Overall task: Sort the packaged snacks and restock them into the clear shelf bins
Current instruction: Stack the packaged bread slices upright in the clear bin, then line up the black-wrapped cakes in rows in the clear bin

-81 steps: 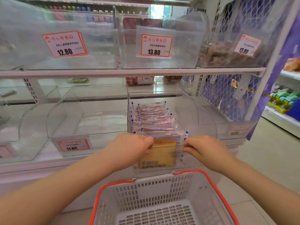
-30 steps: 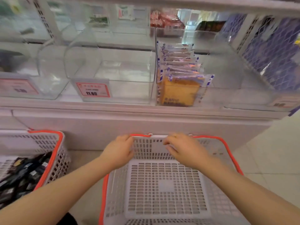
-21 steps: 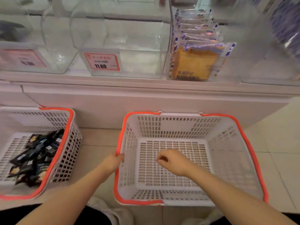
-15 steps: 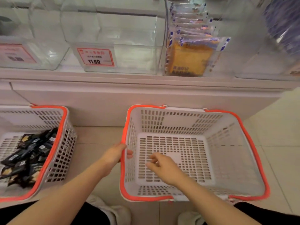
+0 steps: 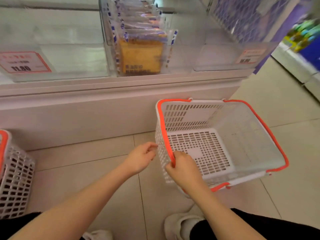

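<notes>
Beside the shelf [image 5: 121, 87], the emptied basket [image 5: 242, 144] has shifted right; right hand [image 5: 183, 168] grips its rim, left hand [image 5: 140, 158] seemingly loose, holding nothing.

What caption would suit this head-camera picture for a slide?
Right hand grips the orange rim of an empty white basket below a clear bin of packaged snacks; left hand alongside.
</notes>
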Tool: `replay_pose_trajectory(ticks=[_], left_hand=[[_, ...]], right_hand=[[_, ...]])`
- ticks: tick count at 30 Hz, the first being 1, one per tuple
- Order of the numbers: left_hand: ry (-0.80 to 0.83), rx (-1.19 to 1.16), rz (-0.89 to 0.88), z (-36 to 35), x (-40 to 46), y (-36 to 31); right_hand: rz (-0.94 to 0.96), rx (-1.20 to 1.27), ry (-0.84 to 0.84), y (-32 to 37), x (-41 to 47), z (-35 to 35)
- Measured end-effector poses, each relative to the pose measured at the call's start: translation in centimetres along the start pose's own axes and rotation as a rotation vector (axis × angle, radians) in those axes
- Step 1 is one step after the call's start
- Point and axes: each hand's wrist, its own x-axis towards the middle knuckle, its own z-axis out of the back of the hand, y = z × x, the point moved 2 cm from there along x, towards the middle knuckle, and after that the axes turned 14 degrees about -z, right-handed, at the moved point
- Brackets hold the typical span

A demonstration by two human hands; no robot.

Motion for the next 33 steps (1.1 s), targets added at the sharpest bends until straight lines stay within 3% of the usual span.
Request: replay_pose_trajectory(ticks=[7,11,14,18,23,28,33], left_hand=[[0.093,0.021,0.032,-4.7,-0.5,1.6],[0.025,0.035,0.134,-4.9,-1.4,3.5],[-0.095,0.043,0.237,-3.9,-2.3,5.3],[-0.209,0.064,0.354,-2.3,-4.4,7.7],[-0.461,0.041,0.480,2.1,-8.1,10.1],[-0.575,0.353,0.550,9.5,-14.2,11.7],[-0.651,0.700,0.527,16.4,-21.6,13.4]], right_hand=[[-0.279,-0.181,-0.062,-8.7,5.2,2.0],[-0.429,-0.232,-0.043,-11.6,6.5,1.8],[-0.477,-0.275,-0.118,-11.6,6.7,2.0],[-0.236,-0.227,-0.282,-5.8,6.8,1.9],[0.152,0.252,0.135,6.5,3.5,-1.2],[0.499,0.276,0.346,16.8,-2.2,-4.6],[0.652,0.224,0.471,22.6,-5.5,-8.1]])
